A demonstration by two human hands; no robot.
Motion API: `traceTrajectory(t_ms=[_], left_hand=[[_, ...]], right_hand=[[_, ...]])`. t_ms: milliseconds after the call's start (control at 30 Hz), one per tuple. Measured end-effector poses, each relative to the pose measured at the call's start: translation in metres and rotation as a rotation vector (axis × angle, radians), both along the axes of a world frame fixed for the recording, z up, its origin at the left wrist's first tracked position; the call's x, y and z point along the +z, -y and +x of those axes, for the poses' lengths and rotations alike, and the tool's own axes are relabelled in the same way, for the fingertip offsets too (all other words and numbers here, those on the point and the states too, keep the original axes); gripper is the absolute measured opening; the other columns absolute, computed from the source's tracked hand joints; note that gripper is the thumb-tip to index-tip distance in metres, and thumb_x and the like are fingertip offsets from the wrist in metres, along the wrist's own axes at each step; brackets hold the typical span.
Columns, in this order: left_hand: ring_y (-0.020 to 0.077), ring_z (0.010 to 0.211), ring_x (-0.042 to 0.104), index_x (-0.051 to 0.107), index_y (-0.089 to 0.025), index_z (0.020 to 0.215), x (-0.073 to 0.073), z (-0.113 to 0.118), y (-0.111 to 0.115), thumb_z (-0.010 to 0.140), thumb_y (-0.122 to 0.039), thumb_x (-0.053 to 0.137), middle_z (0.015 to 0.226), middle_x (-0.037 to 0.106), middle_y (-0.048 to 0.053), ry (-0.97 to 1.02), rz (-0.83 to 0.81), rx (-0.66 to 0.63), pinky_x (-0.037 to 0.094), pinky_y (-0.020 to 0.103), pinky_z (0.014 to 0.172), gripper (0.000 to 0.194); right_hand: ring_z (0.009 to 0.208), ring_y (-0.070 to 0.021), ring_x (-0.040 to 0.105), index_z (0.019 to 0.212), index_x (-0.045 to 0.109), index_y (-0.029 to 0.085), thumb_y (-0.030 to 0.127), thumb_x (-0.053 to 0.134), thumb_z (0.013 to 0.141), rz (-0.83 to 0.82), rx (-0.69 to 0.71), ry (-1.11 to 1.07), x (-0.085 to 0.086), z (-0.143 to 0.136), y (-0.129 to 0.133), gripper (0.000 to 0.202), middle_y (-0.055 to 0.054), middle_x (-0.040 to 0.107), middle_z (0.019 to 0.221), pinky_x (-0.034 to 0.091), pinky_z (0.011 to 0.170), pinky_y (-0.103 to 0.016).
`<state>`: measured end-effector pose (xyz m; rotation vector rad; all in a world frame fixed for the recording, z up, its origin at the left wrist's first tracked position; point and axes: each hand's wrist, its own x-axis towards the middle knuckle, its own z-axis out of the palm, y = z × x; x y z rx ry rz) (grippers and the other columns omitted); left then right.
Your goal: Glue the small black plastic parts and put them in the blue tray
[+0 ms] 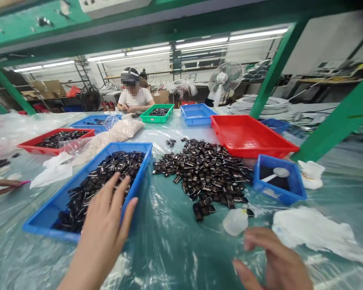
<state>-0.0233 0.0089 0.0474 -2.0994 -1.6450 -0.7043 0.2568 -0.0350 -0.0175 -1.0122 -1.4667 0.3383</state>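
Observation:
My left hand (pixel 107 217) is open over the near right part of a blue tray (pixel 45 219) filled with small black pieces (pixel 87 193). Its fingers are spread above the pieces and the tray's right rim; whether they touch is hard to tell. Low on the right, my right hand (pixel 275 257) hovers over the plastic-covered table with thumb and fingers apart and nothing between them. Just beyond it lies a whitish translucent round piece (pixel 235 222), with one black piece (pixel 249 212) at its edge. A large heap of the black pieces (pixel 205 169) lies loose in the middle.
Right of the heap are a red tray (pixel 254 135), a blue bin (pixel 280 193) with a white spoon (pixel 276 174), and crumpled white cloth (pixel 317 231). A red tray (pixel 27 145) and a green tray (pixel 157 119) stand farther back. A co-worker (pixel 136 96) sits opposite; another person's hand (pixel 1 187) enters at left.

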Motion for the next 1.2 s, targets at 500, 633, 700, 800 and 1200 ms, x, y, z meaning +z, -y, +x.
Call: traceTrajectory(t_ms=[500,633,700,800,1200], left_hand=[[0.0287,0.115,0.056,0.053,-0.016,0.126,-0.097,0.110,-0.082,0.092,-0.017,0.060,0.131,0.055,0.010,0.072,-0.186,-0.379,0.049,0.051,0.092,0.034],[0.0281,0.109,0.060,0.054,-0.015,0.123,-0.094,0.087,-0.064,0.094,-0.011,0.054,0.123,0.059,0.011,0.168,-0.267,-0.435,0.052,0.048,0.086,0.030],[0.0297,0.106,0.060,0.054,-0.016,0.122,-0.088,0.076,-0.055,0.095,-0.009,0.047,0.119,0.060,0.013,0.240,-0.309,-0.446,0.052,0.048,0.083,0.029],[0.0273,0.096,0.063,0.055,-0.019,0.116,-0.077,0.067,-0.043,0.095,-0.013,0.046,0.107,0.063,0.011,0.365,-0.386,-0.502,0.053,0.043,0.080,0.024],[0.0183,0.076,0.069,0.053,-0.018,0.092,-0.069,0.077,-0.023,0.093,-0.018,0.050,0.081,0.069,0.004,0.768,-0.726,-0.552,0.056,0.027,0.067,0.004]], right_hand=[[0.105,-0.0229,0.060,0.113,0.051,0.024,0.042,0.048,0.088,-0.581,-0.114,-0.012,-0.024,0.000,-0.028,0.030,-0.008,0.065,0.116,0.048,0.088,-0.036],[0.098,-0.0230,0.060,0.118,0.048,0.026,0.048,0.045,0.089,-0.634,-0.106,-0.032,-0.022,-0.005,-0.023,0.036,-0.009,0.061,0.119,0.051,0.068,-0.030],[0.094,-0.0231,0.060,0.119,0.047,0.026,0.051,0.046,0.089,-0.661,-0.092,-0.042,-0.021,-0.006,-0.022,0.039,-0.010,0.060,0.119,0.050,0.059,-0.027],[0.090,-0.0224,0.060,0.119,0.046,0.027,0.051,0.046,0.089,-0.699,-0.061,-0.047,-0.018,-0.005,-0.021,0.038,-0.009,0.060,0.116,0.051,0.061,-0.028],[0.079,-0.0195,0.056,0.103,0.047,0.025,0.053,0.046,0.091,-0.780,0.120,-0.040,-0.007,-0.002,-0.018,0.030,-0.001,0.057,0.085,0.043,0.062,-0.027]])
